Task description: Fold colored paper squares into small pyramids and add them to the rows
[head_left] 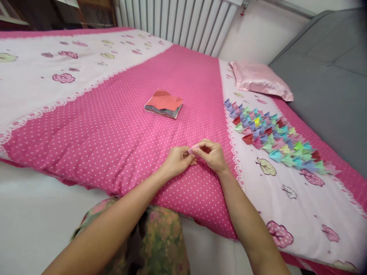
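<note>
- Forearms in the head view reach over the dotted bedspread (114,126). The left hand (177,161) and right hand (212,154) meet there, fingertips pinching a small pink paper piece (194,148) just above it.
- The piece looks light, thin and easily creased, so it is best held by its edges.
- Beyond lies a paper stack (164,104), with folded pieces (272,139) in rows to the right.

Bright, even, soft light; source not seen. Only faint shadow under the left hand (176,161) and right hand (212,154) on the bed (114,126). Mild sheen on the pillow (259,80), far right. Far left corner dim. Wide-angle bowing at the edges; near right corner vignetted. Centre sharp; pink paper (194,149) in the fingers too small for detail.
</note>
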The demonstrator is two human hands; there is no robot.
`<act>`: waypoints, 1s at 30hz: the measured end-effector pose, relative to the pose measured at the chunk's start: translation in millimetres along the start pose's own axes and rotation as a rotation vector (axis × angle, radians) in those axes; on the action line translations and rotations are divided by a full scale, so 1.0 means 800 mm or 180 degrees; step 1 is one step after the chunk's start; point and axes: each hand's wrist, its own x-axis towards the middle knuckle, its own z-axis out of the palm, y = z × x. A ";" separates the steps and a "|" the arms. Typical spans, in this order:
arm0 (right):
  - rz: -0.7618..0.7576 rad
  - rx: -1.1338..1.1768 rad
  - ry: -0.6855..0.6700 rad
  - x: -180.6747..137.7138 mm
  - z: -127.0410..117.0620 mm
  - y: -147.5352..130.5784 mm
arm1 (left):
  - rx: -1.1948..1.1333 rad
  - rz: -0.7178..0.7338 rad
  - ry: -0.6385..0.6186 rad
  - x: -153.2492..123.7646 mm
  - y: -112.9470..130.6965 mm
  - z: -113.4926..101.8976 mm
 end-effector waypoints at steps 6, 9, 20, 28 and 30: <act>0.0283 0.0500 -0.0044 0.000 0.004 0.006 | -0.0012 -0.0119 0.0051 -0.003 0.002 0.000; 0.0266 0.0420 -0.0059 0.000 0.003 0.006 | -0.0046 -0.0204 0.0000 -0.004 0.005 0.001; 0.0372 0.0567 0.0078 -0.002 0.006 0.003 | -0.0118 -0.0257 -0.0183 -0.006 0.010 0.003; 0.0748 0.1005 0.0054 0.003 0.007 0.010 | -0.0324 -0.0615 0.0101 -0.002 0.014 0.004; 0.0795 0.1118 0.0085 0.004 0.005 0.009 | -0.0361 -0.0659 0.0105 -0.002 0.015 0.004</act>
